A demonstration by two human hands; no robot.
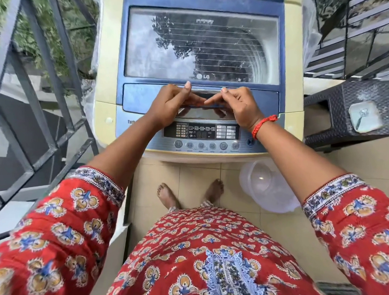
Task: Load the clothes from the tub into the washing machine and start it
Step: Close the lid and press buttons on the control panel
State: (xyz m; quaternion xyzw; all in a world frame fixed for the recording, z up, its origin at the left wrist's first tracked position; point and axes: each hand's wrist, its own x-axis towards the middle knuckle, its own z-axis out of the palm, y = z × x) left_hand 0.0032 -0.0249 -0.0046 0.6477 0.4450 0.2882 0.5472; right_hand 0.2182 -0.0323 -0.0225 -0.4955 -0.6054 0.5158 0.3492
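At the bottom of the frame the person stood in a red printed dress [207,253], with both bare feet [189,194] on the pale tiled floor [190,169]. Just right of the feet, at the lower centre right, a clear plastic tub [266,188] lay on the tiles, close to the front of the washing machine [105,62]; I could not see any clothes in it.

Above the feet, in the middle of the frame, was the control panel [202,133] of the machine, with a dark display and a row of round buttons. Both arms reached over it. The left hand [171,103] and the right hand [236,105] gripped the front handle edge of the lid [202,44], fingers curled under it and thumbs on top, the fingertips almost meeting in the centre. A red thread bracelet [264,125] was on the right wrist.

Further up, the glass lid lay closed and reflected sky and tree. At the left stood a grey metal railing [41,87], at the right a dark woven stool [352,109]
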